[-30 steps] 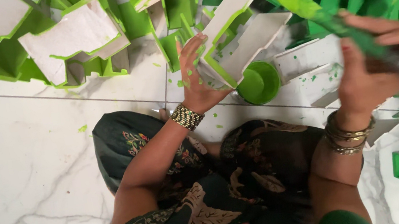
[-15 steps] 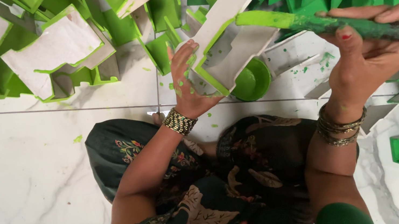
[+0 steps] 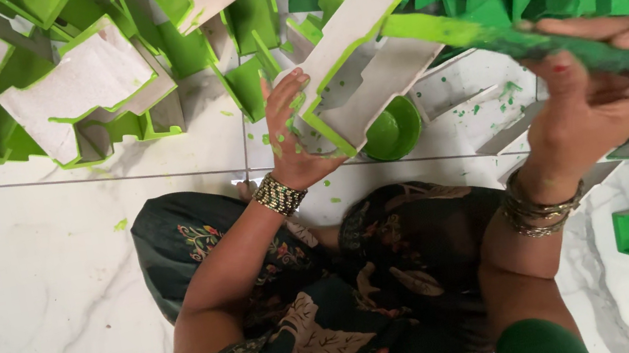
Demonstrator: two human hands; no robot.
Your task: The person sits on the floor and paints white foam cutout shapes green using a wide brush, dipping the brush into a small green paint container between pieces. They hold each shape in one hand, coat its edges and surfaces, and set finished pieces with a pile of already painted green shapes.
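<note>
Here left hand (image 3: 291, 133) grips white piece (image 3: 354, 66); right hand (image 3: 594, 97) grips brush (image 3: 532, 43).

The floor (image 3: 31, 278) is white marble tile with grey veins. On it lie many green-edged white cut pieces (image 3: 79, 89), a small green bowl (image 3: 394, 130) and green paint spots (image 3: 120, 224).

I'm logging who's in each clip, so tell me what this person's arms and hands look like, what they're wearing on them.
Both forearms are bare. The left hand has green paint flecks and a wide beaded band in gold and dark tones at the wrist. The right hand has red nail polish and several thin metal bangles. A green sleeve covers the right upper arm.
</note>
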